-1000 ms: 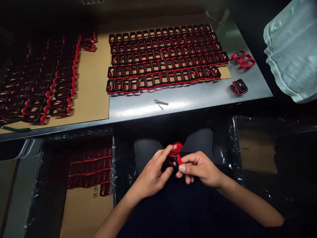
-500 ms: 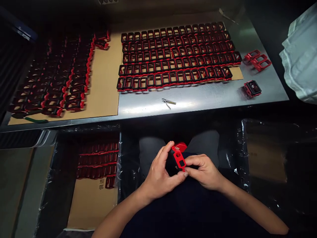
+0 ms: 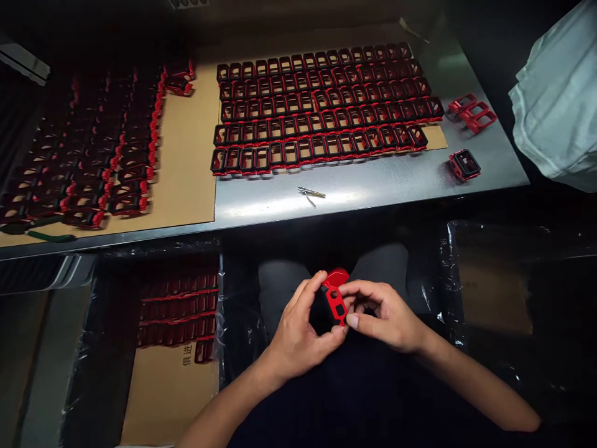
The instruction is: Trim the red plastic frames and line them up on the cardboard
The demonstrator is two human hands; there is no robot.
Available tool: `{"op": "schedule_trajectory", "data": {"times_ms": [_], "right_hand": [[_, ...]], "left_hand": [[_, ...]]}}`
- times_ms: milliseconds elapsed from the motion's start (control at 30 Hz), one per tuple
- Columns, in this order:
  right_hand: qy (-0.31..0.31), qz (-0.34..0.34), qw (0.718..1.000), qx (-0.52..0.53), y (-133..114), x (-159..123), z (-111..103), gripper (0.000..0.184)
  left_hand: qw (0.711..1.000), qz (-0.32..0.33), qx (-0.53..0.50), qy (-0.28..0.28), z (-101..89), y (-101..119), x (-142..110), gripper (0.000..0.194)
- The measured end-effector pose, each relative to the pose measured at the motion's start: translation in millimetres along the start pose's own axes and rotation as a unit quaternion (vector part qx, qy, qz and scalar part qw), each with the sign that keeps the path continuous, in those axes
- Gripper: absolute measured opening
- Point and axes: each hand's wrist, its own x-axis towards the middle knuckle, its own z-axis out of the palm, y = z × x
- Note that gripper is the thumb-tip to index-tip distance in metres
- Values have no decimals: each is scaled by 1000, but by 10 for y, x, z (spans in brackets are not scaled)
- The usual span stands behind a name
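We hold a small red-and-black plastic frame (image 3: 334, 303) over our lap, at about 6 o'clock from the steel table (image 3: 373, 183). It is a rounded rectangular shell, glossy red on the side facing us with two dark cut-outs, black on its left side. Our left hand (image 3: 298, 330) cups it from 9 o'clock, thumb and fingers clamped on its black edge; our right hand (image 3: 385, 314) pinches it from 3 o'clock, fingers curled together on the red edge. A second red piece (image 3: 337, 275) shows just behind it at 12 o'clock.

On the brushed, reflective table, rows of like frames (image 3: 321, 109) stand packed edge to edge on flat brown cardboard (image 3: 186, 162); a darker batch (image 3: 93, 155) lies at 9 o'clock. At 3 o'clock three red frames (image 3: 471, 112) lie loose, and one single frame (image 3: 464, 165) sits apart near the edge. Thin metal tweezers (image 3: 310, 193) lie on bare steel at 6 o'clock of the rows.

Below the table at 8 o'clock, a carton lined with crinkled black film (image 3: 93, 348) holds layered frames (image 3: 177, 311) on cardboard. At 4 o'clock another lined carton (image 3: 494, 286) shows only its cardboard wall.

Against half a second ago, the frame sits a little lower and more edge-on, and our right fingers have risen over its top.
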Motion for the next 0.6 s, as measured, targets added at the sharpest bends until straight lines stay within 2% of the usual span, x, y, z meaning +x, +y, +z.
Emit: {"op": "schedule_trajectory", "data": {"times_ms": [167, 267, 400, 600], "right_hand": [[38, 31, 999, -20, -49, 91, 138, 35], [62, 40, 995, -66, -74, 131, 193, 34], [66, -16, 992, -106, -88, 142, 197, 32], [44, -109, 989, -86, -16, 119, 134, 28]], "left_hand": [[1000, 30, 8, 1, 2, -15, 4, 72], [999, 49, 4, 3, -1, -40, 7, 74], [993, 112, 20, 34, 20, -115, -6, 77], [968, 234, 47, 82, 70, -256, 11, 83]]}}
